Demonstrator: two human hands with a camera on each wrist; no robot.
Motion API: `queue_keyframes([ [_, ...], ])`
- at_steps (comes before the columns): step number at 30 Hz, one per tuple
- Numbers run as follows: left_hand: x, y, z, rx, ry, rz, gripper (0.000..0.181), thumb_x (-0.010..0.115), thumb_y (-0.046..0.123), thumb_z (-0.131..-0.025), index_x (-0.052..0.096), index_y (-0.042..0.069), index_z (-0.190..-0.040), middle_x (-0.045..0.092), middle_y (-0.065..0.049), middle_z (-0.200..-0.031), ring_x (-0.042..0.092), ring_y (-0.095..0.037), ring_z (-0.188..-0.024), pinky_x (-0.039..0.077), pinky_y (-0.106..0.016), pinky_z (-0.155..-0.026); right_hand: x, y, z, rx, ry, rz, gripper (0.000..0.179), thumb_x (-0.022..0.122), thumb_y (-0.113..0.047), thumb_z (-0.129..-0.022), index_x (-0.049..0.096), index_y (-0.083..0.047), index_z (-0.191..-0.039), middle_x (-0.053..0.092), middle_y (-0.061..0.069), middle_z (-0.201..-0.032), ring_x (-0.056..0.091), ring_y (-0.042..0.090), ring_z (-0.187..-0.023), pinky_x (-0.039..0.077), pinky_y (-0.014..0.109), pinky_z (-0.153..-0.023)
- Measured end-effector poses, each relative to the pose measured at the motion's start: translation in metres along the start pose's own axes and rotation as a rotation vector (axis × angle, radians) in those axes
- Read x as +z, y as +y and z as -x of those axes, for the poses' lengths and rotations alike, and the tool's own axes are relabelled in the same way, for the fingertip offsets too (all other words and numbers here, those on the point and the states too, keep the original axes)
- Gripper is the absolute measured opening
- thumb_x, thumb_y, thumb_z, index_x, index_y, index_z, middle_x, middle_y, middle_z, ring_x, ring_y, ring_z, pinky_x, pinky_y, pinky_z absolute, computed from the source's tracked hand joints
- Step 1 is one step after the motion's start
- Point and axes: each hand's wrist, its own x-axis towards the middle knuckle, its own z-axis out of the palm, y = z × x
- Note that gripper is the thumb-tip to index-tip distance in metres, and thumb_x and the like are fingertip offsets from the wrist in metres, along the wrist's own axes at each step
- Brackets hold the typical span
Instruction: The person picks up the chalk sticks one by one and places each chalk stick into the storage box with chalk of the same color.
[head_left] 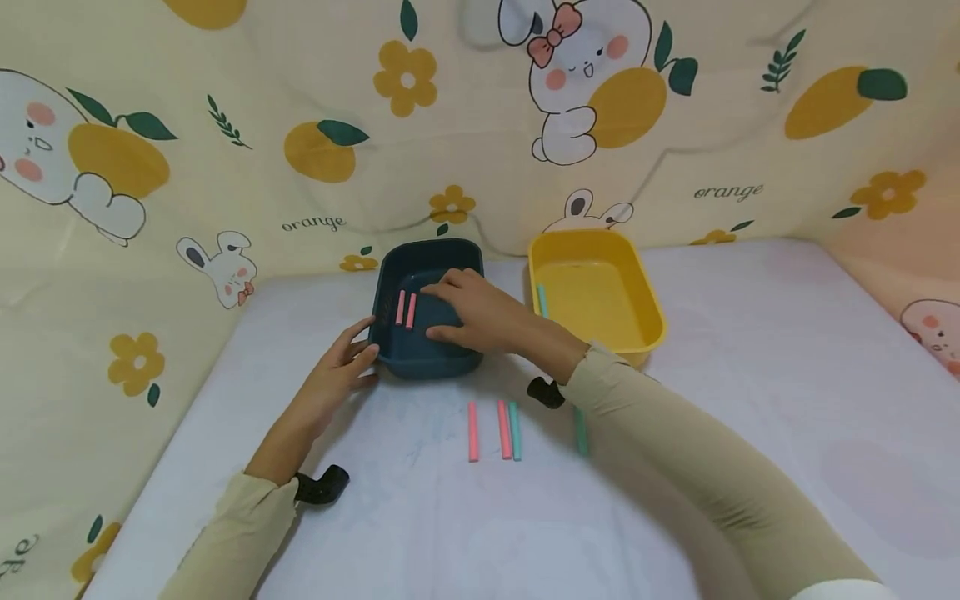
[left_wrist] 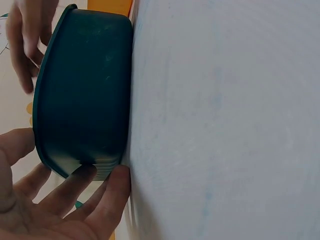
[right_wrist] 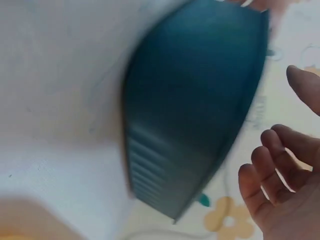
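Two pink sticks [head_left: 406, 310] are in the dark box [head_left: 427, 367], empty right hand [head_left: 483, 312] spread above, left hand [head_left: 337, 385] spread against its left side. Drop-off step imo; next probably calls for pinching a loose pink stick [head_left: 473, 432] in front of the box.

The place looks like a homely, cloth-lined nook, most likely in a house, though which room cannot be told. A cream sheet [head_left: 247, 42] hangs behind the counter [head_left: 712, 467] and down its left side, printed with white rabbits [head_left: 566, 137], oranges [head_left: 318, 158], yellow flowers [head_left: 388, 81] and the word "orange" [head_left: 728, 192], a pattern suited to a child's room. Soft creases run across it. At the right, the wall covering [head_left: 885, 267] turns peachy. The counter's pale top bears faint blue smudges [left_wrist: 216, 101], and a dark tub [head_left: 431, 367] and a yellow tub [head_left: 651, 329] look like plain household plastic.
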Motion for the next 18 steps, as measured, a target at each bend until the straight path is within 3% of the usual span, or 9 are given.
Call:
queue_keyframes([
  [6,0.001,0.001,0.000,0.001,0.003,-0.009,0.061,0.048,0.026,-0.106,0.020,0.023,-0.160,0.030,-0.025,-0.159,0.041,-0.041,-0.141,0.038,-0.057,-0.114,-0.011,-0.005,0.027,-0.018,0.022,-0.063,0.067,0.063,-0.051,-0.094,0.045,-0.019,-0.150,0.051,0.005,-0.138,0.044,0.021,-0.125,0.048,0.037,-0.106],
  [18,0.000,0.001,0.001,-0.024,0.017,-0.015,0.061,0.048,0.025,-0.106,0.020,0.023,-0.160,0.030,-0.024,-0.159,0.040,-0.040,-0.142,0.039,-0.056,-0.113,-0.022,-0.005,0.073,-0.036,0.061,-0.077,0.066,0.066,-0.050,-0.092,0.047,-0.020,-0.148,0.053,0.002,-0.133,0.047,0.018,-0.120,0.050,0.034,-0.100],
])
